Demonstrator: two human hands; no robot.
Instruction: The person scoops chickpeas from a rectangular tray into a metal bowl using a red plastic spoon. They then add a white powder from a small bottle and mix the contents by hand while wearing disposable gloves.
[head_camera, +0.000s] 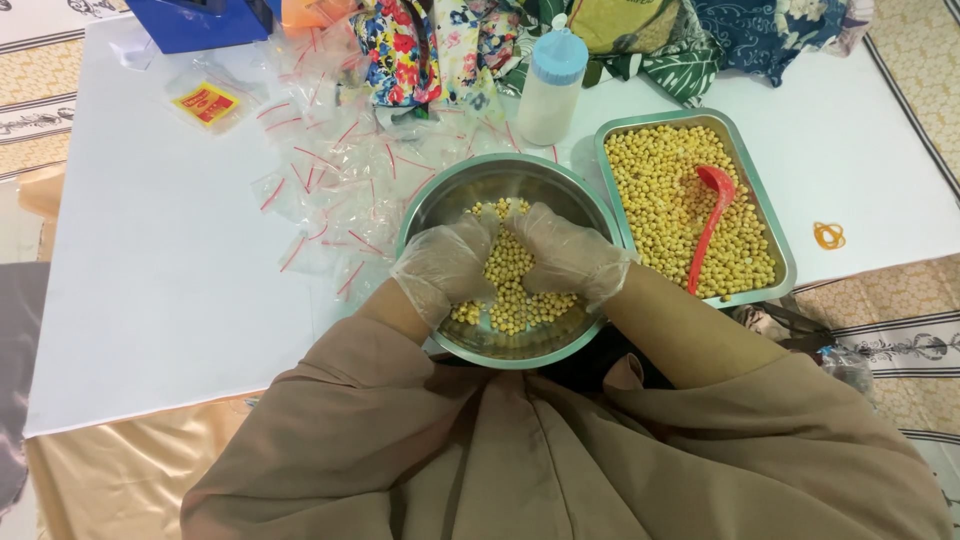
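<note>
Both gloved hands, the left hand (445, 270) and the right hand (572, 258), were cupped with fingers curled loosely into the yellow beans (512, 300) inside the round steel bowl (450, 195) at the table's near edge, gathering rather than pinching them. By the look of it the work was at an early stage: the rectangular steel tray (760, 190) to the right, with a red scoop (712, 215) in it, remained full, and the small clear zip bags (330, 170) with red seal strips, scattered left of the bowl, appeared unfilled. A square red-and-yellow label (206, 102) lay in one clear bag at far left, near a blue box (200, 20), and a white bottle with a pale blue cap (550, 85) stood behind the bowl.
</note>
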